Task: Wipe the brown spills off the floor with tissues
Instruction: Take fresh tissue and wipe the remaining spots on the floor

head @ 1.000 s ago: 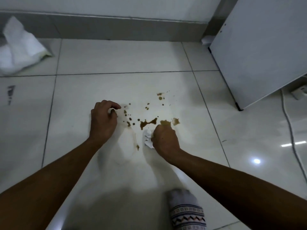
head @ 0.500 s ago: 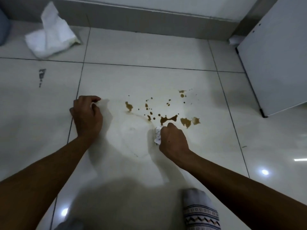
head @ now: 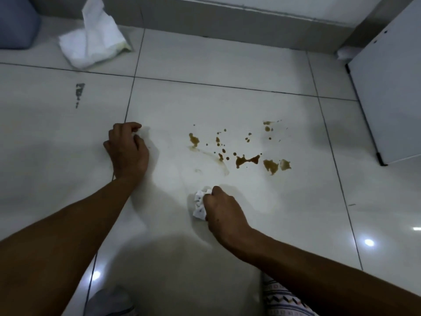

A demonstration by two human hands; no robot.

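Head view showed two hands: right hand (head: 222, 207) gripped one crumpled white tissue wad (head: 200, 205); left hand (head: 127, 150) curled, contents unclear; four larger brown spill blotches (head: 247, 160) on the glossy white tiled floor (head: 205, 106).

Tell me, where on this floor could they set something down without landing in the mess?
Bare tile lies between the brown spills and the grey skirting, and between the two forearms. Tile right of the spills, towards the white cabinet, is also free. It is crowded around the right hand with its tissue and the tissue pack.
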